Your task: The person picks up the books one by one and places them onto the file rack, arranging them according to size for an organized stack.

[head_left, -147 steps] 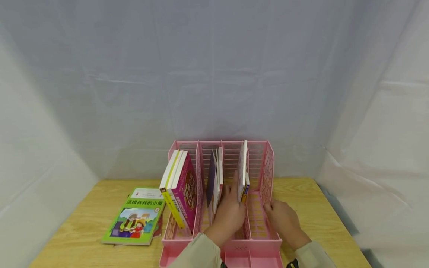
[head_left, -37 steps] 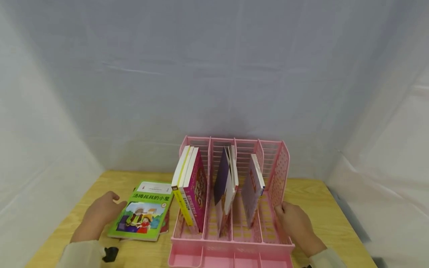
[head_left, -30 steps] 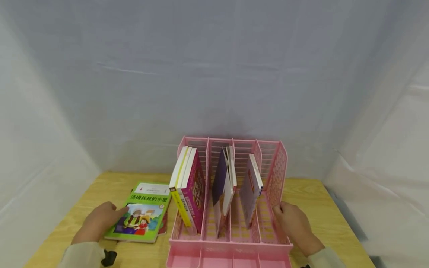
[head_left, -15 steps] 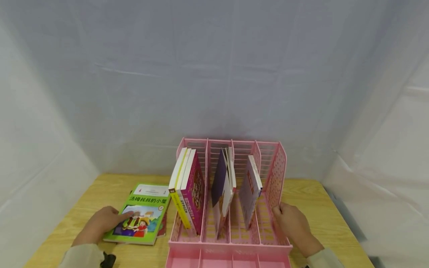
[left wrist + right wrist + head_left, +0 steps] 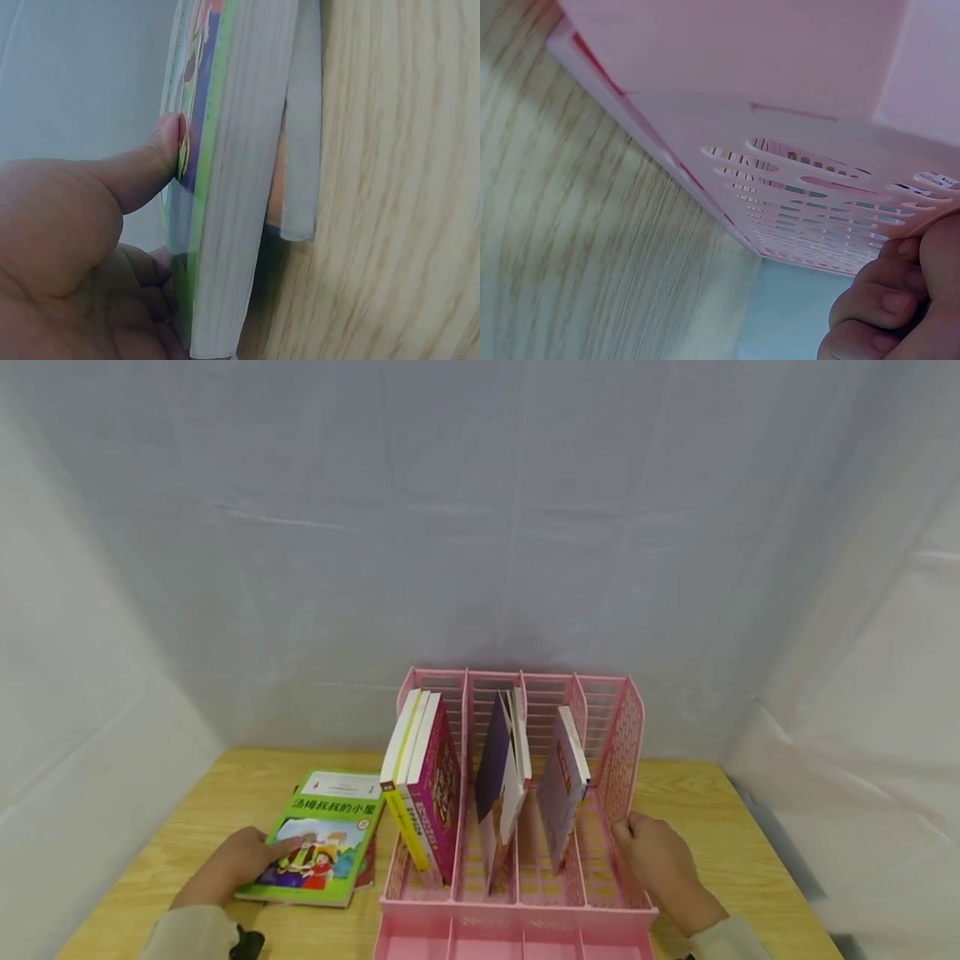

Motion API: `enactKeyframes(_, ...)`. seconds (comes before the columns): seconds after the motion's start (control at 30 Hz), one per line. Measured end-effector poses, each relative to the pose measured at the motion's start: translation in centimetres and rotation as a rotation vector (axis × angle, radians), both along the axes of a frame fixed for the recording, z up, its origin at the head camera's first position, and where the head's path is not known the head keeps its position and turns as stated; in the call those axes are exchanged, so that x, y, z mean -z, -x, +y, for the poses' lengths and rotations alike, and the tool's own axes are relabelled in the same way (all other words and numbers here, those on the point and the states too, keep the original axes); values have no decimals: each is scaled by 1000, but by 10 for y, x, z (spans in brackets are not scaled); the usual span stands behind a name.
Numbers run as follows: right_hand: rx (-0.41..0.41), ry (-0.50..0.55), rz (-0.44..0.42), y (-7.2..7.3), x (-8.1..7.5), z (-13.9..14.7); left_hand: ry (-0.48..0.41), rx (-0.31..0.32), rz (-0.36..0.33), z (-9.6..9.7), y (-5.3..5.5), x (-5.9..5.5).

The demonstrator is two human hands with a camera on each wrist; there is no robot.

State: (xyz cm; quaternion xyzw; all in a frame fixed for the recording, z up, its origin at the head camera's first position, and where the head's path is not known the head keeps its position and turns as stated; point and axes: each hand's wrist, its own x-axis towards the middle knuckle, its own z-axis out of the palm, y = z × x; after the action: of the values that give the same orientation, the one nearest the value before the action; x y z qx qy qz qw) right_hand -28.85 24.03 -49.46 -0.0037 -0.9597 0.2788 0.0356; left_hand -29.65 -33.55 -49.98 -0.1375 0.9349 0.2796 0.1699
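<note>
My left hand (image 5: 238, 862) holds a green picture book (image 5: 311, 893) by its left edge, thumb on the cover. The left wrist view shows the thumb (image 5: 146, 161) on the cover and the other fingers at the book's edge. Under the green book lies another book (image 5: 301, 172), mostly hidden in the head view. My right hand (image 5: 657, 860) grips the right side wall of a pink desk organizer (image 5: 517, 907); in the right wrist view its curled fingers (image 5: 874, 300) are at the perforated wall (image 5: 810, 202).
In the organizer's left compartment stand a yellow-spined book (image 5: 405, 827) and a magenta book (image 5: 438, 793). Thin books with a purple cover (image 5: 491, 768) lean in the second compartment, and a pale purple book (image 5: 561, 789) in the third. White sheeting (image 5: 480, 527) surrounds the wooden table (image 5: 720, 860).
My left hand has gone from the organizer's third compartment to the green book, its thumb moving onto the cover. The pale purple book now leans there. My right hand keeps its grip.
</note>
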Motion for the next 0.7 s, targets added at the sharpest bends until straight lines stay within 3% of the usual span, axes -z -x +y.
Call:
enactKeyframes(0.47, 0, -9, 4, 0, -1, 0, 7, 17, -17, -2, -1, 3)
enactKeyframes(0.7, -4, -3, 4, 0, -1, 1, -11, 1, 7, -1, -2, 8)
